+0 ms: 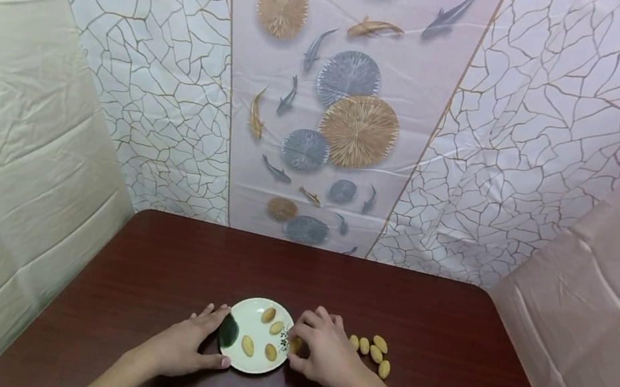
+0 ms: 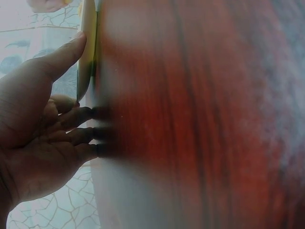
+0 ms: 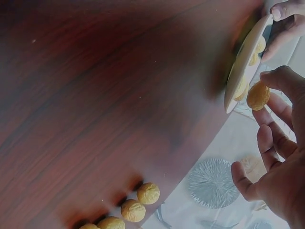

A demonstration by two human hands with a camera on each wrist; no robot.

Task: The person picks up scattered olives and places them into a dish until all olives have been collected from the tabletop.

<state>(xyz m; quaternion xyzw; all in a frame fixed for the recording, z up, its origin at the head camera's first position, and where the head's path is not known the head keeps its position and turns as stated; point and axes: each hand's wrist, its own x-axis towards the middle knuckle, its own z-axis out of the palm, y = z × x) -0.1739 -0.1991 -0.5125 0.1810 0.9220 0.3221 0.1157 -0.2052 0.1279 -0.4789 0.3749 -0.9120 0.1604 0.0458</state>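
A round white plate with a dark green patch on its left and a small plant print on its right lies on the table. Several wrinkled, yellow-brown oval pieces, like nuts or dried fruits, are spread over it. My left hand rests at the plate's left side, thumb along the near rim, its other fingers spread at the far-left edge. Between thumb and forefinger my right hand pinches one yellow-brown oval piece at the plate's right rim; its other fingers are loosely bent.
To the right of my right hand, several more oval pieces lie close together on the dark red-brown wooden table. Patterned cloth hangs behind the table's back edge, and plain pale cloth stands along the sides.
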